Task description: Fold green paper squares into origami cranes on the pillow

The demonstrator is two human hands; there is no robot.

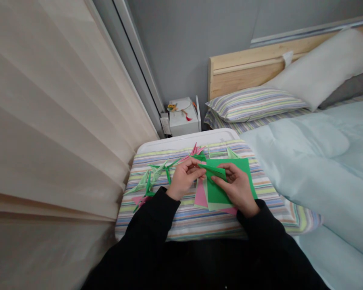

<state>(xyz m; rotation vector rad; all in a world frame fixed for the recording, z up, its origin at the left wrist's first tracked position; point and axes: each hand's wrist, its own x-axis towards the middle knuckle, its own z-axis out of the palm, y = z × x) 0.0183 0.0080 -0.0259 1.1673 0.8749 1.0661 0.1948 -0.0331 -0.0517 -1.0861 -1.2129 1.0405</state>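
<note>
A folded green origami paper (215, 171) is held up between my two hands. The thumb and fingers of my left hand (186, 176) pinch its narrow left tip. My right hand (236, 186) grips its wider right end, thumb in front and fingers behind. Just beneath lies a stack of square origami sheets (222, 195), green on top with pink and pale green edges sticking out. To the left of my left hand, several folded paper cranes (157, 171) in green and pale green are spread about. A pink paper crane (196, 150) sits beyond my hands.
The small table (181, 143) has a striped cloth (193, 225) over it. A curtain (63, 121) hangs close on the left. A bed with a pale blue quilt (314, 149) stands at the right, and a white bedside cabinet (184, 127) is behind the table.
</note>
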